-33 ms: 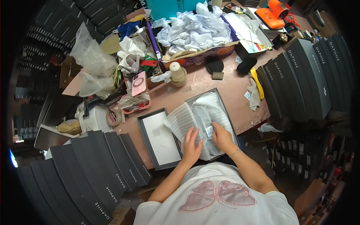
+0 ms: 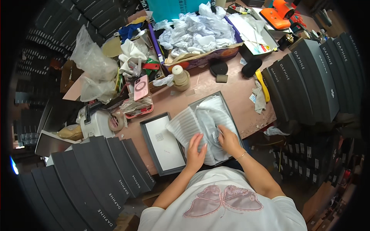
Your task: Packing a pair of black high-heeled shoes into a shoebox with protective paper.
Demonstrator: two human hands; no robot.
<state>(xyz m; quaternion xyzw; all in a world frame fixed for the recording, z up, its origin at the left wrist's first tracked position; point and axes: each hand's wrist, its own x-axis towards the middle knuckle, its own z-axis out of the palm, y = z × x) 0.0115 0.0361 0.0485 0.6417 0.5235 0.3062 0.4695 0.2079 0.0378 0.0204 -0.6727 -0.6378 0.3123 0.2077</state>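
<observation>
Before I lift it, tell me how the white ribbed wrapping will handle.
The white ribbed wrapping will probably flop, since it lies in loose creases. Its thin, sheet-like look suggests it may be light for its size.

The dark grey shoebox base is open, its far end slanting slightly. White ribbed packing sheet, creased and folded open, fills it and spills over its left side. A small white printed tag sits tilted above the wrapping, inside the base's outline. Left of the base, a shallow white-lined grey lid lies inside-up.
</observation>
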